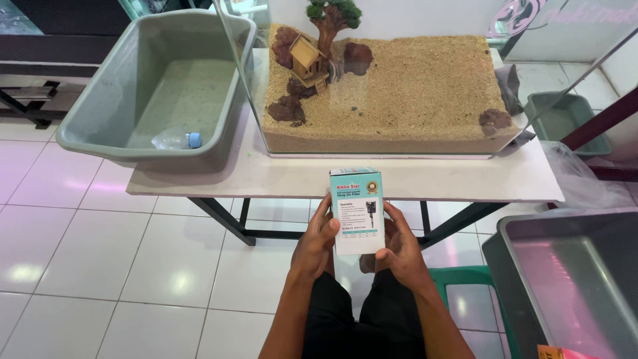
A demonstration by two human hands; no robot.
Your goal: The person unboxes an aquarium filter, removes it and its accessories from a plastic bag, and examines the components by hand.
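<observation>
Both hands hold a small box upright in front of the counter.

At far left a grey tub (100,106) sits on the white counter (279,179) with a clear plastic bottle (176,139) lying inside; beside it stands a glass tank (392,86) with sand, dark rocks, a small wooden house (308,61) and a model tree (332,20). Below the counter edge, the left hand (316,242) curls round the left side of the white-and-teal box (357,211), thumb on its front — the right hand (399,249) wraps the right side and lower corner. Both are closed on the box, which stands upright between them over the tiled floor (100,266). Another grey tub (565,279) sits at lower right.
</observation>
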